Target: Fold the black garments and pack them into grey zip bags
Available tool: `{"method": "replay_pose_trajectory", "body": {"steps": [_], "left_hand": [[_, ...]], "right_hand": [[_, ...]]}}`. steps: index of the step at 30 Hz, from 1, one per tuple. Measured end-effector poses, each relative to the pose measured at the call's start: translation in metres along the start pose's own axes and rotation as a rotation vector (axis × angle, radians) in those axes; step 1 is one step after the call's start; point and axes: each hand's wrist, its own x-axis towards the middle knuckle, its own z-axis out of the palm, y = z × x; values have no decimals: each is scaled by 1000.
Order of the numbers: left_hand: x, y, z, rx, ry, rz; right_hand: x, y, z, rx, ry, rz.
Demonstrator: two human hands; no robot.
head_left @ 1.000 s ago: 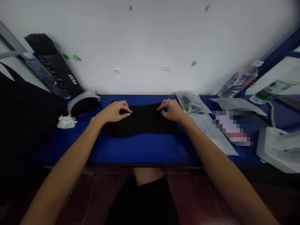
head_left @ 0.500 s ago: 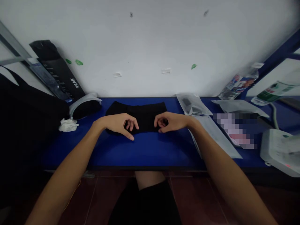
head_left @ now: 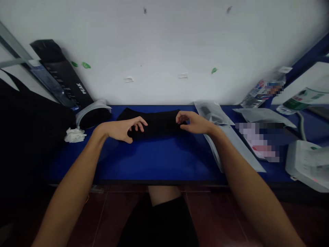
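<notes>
A black folded cloth (head_left: pixel 160 125), perhaps a garment, lies lengthwise on the blue tabletop (head_left: pixel 159 159) in front of me. Over its left end hovers my left hand (head_left: pixel 120 129), fingers loosely bent and thumb apart, holding nothing. My right hand (head_left: pixel 194 122) is at the cloth's right end, its fingers curled with a gap between them and the thumb. Nothing shows in its grasp. Whether either hand's fingertips touch the fabric is hard to tell against the black.
Left stand a black PEAK box (head_left: pixel 64 73), a clear bottle (head_left: pixel 51 82), a white-rimmed black item (head_left: pixel 94 115) and crumpled tissue (head_left: pixel 75 135). On the right are plastic pouches (head_left: pixel 239 147), a blurred-out flat item (head_left: pixel 259 142), two bottles (head_left: pixel 264 87) and a white plastic case (head_left: pixel 303 166).
Both hands have moved apart; the left went leftward, the right went right and farther back. The cloth's front edge now lies a little farther from me.
</notes>
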Motion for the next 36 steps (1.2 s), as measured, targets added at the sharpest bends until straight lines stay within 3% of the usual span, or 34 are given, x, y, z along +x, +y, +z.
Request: {"method": "replay_pose_trajectory", "body": {"steps": [6,13,20,23,26,32,36], "left_hand": [[-2,2,-3,46,16,-38],[5,-3,-3,101,184,-80],[3,-7,-7,-76,231,-138],[10,-19,-1,-36,429,-220],[20,-32,8,143,604,-318],[26,-33,20,376,693,-551],[25,-29,19,355,719,-751]], "right_hand": [[6,13,6,-91,257,140],[9,12,8,-137,403,286],[11,11,9,-85,527,303],[13,22,16,-182,589,272],[13,35,26,-313,535,275],[12,49,33,-388,522,326],[9,45,25,-507,547,355]]}}
